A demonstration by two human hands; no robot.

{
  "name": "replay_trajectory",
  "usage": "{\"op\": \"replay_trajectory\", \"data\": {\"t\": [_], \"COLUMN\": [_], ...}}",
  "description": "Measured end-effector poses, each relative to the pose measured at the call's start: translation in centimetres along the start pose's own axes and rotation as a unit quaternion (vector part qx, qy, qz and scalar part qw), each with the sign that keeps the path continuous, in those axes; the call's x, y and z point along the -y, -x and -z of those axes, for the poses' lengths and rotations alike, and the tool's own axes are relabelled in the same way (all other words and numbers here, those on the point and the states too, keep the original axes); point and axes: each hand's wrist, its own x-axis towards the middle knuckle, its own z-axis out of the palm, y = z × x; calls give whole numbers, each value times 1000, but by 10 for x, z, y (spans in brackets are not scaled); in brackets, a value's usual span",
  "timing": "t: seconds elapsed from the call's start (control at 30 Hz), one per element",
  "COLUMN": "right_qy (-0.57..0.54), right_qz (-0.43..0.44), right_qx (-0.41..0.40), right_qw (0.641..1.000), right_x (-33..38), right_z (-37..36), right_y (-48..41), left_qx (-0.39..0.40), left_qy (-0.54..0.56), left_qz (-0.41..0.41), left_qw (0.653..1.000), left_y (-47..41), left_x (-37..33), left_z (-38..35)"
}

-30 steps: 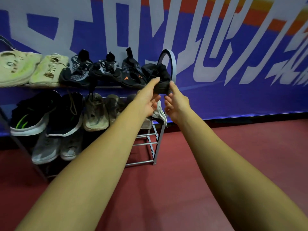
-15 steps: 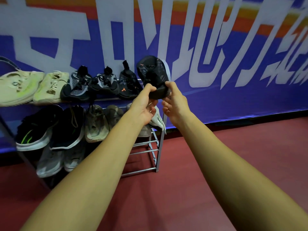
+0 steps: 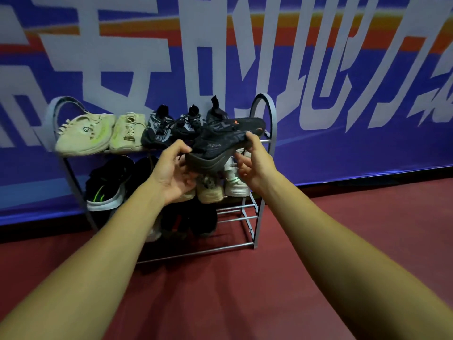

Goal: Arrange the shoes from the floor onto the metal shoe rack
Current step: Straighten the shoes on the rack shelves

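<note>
Both hands hold a black shoe point(image 3: 220, 146) with an orange mark, lying sideways just in front of the top shelf's right end. My left hand point(image 3: 175, 170) grips its heel end near the laces, and my right hand point(image 3: 255, 163) grips the toe end from below and behind. The grey metal shoe rack point(image 3: 270, 114) stands against the wall. Its top shelf carries two beige shoes point(image 3: 98, 133), two grey-black knit shoes point(image 3: 169, 125) and another black shoe point(image 3: 217, 112) partly hidden behind the held one.
The middle shelf holds a black shoe with green stripes point(image 3: 105, 187) and pale shoes point(image 3: 228, 182); dark shoes point(image 3: 191, 219) sit lower. Bare rails point(image 3: 235, 212) show at the rack's lower right. A blue banner wall point(image 3: 343, 94) stands behind; red floor point(image 3: 245, 290) lies in front.
The black shoe has come off the top shelf's right end, turned from upright to lying sideways, and moved toward me. The camera view has dropped and shifted left, showing the whole rack.
</note>
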Motion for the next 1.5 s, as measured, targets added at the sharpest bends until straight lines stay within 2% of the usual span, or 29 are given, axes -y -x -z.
{"op": "replay_trajectory", "data": {"t": [0.17,0.33,0.47,0.57,0.73,0.87,1.03,1.27,1.5], "right_qy": [-50,-56,-68,-79,-58,-43,-70,-102,-53], "right_qz": [7,11,10,18,16,4,4,23,-13], "right_qx": [-34,-39,-11,4,47,49,82,127,192], "right_qw": [998,998,998,997,997,998,994,986,980], "right_x": [0,5,8,6,4,10,14,11,18], "right_z": [5,10,10,6,3,13,24,21,31], "right_y": [-1,-3,-3,4,12,20,11,10,12], "left_qx": [31,32,101,129,78,18,-25,-11,-35], "left_qy": [15,48,110,103,103,108,125,48,47], "left_qz": [-11,-31,-71,-86,-108,-120,-118,-116,-124], "left_qw": [999,998,986,983,986,987,985,992,990], "left_y": [12,14,18,20,24,25,22,8,0], "left_x": [-9,-20,-27,-24,-27,-35,-35,-19,-14], "left_z": [34,36,27,13,-4,-6,-8,-33,-43]}}
